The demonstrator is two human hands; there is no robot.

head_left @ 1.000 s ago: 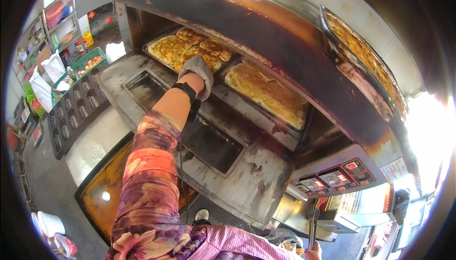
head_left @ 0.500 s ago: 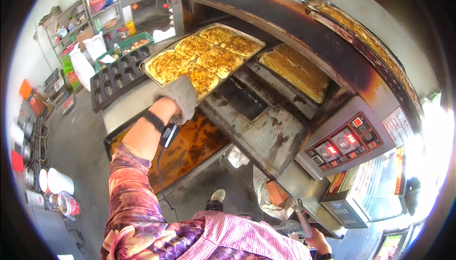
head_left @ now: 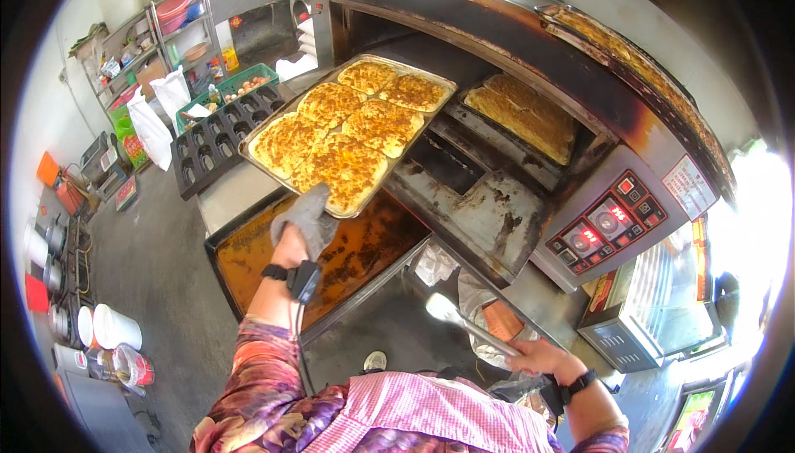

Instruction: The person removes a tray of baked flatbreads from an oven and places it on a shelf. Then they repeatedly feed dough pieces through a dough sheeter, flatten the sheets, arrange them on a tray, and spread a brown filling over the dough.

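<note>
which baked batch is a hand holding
The separate browned pieces on the tray the mitted left hand grips; no hand touches the batch inside the oven or the upper-right one.

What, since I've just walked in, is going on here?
A person's left hand, in a gray mitt, grips the near corner of a tray of browned flat breads, in front of the oven. The right hand holds a long metal utensil, apart from the tray. More browned food lies inside the oven.
</note>
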